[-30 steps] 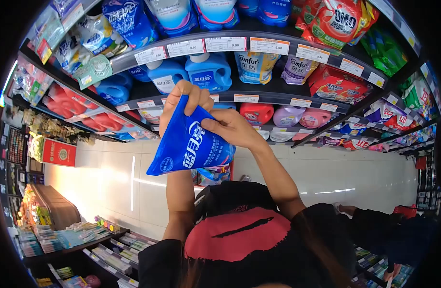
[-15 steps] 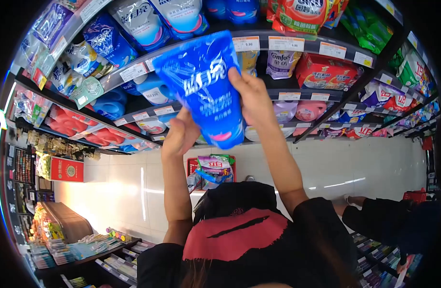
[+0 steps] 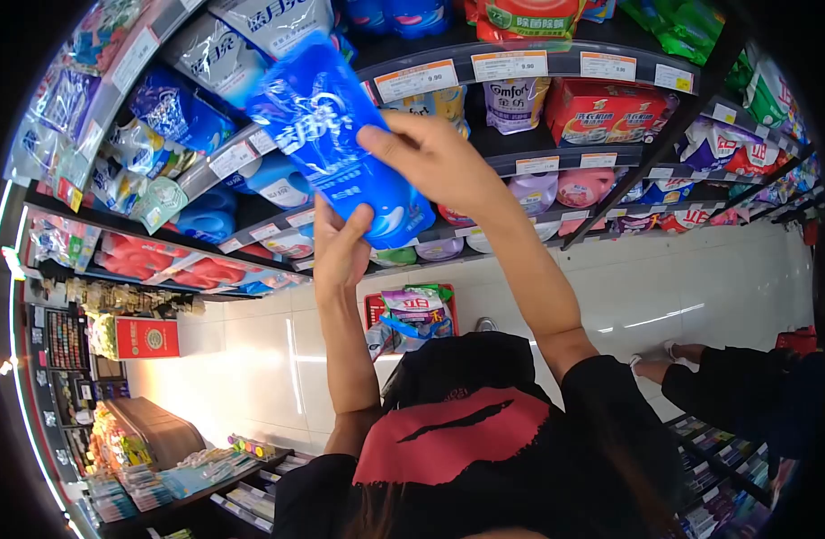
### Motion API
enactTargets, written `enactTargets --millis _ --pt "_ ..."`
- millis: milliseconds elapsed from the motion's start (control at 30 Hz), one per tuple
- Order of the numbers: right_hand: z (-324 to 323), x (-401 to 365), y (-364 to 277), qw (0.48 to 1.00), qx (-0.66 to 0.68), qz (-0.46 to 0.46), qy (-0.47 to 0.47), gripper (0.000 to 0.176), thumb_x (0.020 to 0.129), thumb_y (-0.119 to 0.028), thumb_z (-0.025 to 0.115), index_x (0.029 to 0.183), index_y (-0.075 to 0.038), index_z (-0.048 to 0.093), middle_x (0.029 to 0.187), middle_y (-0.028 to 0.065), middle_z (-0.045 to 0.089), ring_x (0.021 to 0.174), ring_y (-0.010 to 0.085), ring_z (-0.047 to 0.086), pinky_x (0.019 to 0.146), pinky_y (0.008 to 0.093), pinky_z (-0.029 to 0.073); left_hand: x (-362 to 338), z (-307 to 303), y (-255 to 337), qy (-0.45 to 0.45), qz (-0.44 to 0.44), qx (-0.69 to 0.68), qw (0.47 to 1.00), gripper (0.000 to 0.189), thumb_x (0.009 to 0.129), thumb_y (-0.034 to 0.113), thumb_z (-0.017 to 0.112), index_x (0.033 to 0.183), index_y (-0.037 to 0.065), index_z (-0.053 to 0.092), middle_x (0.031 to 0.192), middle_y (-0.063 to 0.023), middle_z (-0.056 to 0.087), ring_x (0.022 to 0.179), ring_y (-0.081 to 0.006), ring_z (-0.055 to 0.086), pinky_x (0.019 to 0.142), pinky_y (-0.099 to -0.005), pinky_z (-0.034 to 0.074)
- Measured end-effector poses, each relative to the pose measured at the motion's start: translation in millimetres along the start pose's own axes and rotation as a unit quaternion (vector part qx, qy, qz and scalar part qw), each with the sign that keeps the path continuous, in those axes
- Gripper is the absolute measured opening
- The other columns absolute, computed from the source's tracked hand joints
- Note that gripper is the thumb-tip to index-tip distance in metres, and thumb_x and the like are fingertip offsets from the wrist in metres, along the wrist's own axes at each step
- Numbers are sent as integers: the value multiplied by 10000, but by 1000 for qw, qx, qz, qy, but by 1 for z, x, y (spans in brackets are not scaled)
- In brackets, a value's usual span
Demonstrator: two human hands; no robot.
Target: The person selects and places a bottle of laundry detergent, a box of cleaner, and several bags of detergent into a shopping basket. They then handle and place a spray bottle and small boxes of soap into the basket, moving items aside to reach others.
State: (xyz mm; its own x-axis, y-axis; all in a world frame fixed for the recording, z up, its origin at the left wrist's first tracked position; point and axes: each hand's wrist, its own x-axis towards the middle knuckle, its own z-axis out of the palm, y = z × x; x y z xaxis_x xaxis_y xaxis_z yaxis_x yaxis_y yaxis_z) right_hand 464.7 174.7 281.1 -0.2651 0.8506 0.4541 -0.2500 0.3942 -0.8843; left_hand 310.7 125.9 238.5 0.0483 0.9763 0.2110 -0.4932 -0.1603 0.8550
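A blue laundry detergent pouch (image 3: 314, 94) is held up in front of the shelf, tilted with its top toward the upper left. My left hand (image 3: 341, 247) grips its lower left edge, thumb lying over the front. On the other side, my right hand (image 3: 430, 162) is closed on the right edge, thumb on the printed face and fingers hidden behind. Similar white and blue pouches (image 3: 278, 22) stand on the shelf just behind it.
Price tags line the curved shelf edge (image 3: 511, 65). A purple Comfort pouch (image 3: 513, 106) and a red box (image 3: 610, 112) sit below. By my feet stands a red basket (image 3: 374, 310) holding packaged goods (image 3: 414, 307). Another person (image 3: 727, 382) is at the right.
Both hands have moved the pouch left, and it leans further to the left. My left thumb now lies on its lower front. The view has shifted slightly.
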Motion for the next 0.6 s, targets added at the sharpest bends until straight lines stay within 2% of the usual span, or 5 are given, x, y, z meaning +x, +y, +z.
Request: enactTargets --millis 33,67,167,333,600 --pt "2 -1 -9 998 -43 -42 2 343 864 -312 579 931 21 625 745 132 620 674 200 586 630 323 453 2 0 3 0 13 -14 1000 707 774 85 701 1338 47 276 1246 -131 478 1142 -252 497 955 -403 421" --pt "1 -1 -12 994 -84 -76 -5 322 909 -263 550 1050 22 597 884 68 628 821 115 573 755 263 467 9 -2 5 -19 52 30 998 665 815 196 675 1335 28 295 1254 -132 476 1134 -256 502 945 -434 424" --pt "-10 0 -19 982 -171 -58 50 353 844 -292 587 986 30 620 893 174 630 847 301 602 753 377 449 32 6 24 -13 107 41 993 613 835 237 656 1304 27 323 1222 -118 491 1122 -262 504 940 -452 427" --pt "-18 5 -13 989 -88 -97 75 339 844 -251 592 1035 29 591 923 190 606 847 337 587 759 390 450 75 25 41 -28 176 53 983 485 885 181 585 1285 32 356 1210 -107 498 1116 -244 503 963 -452 404" --pt "-51 9 14 931 -236 -173 216 326 828 -154 602 1095 24 545 993 192 595 900 329 583 772 380 459 136 59 40 -50 225 100 968 432 879 112 583 1264 46 398 1196 -91 508 1089 -214 515 968 -449 395"
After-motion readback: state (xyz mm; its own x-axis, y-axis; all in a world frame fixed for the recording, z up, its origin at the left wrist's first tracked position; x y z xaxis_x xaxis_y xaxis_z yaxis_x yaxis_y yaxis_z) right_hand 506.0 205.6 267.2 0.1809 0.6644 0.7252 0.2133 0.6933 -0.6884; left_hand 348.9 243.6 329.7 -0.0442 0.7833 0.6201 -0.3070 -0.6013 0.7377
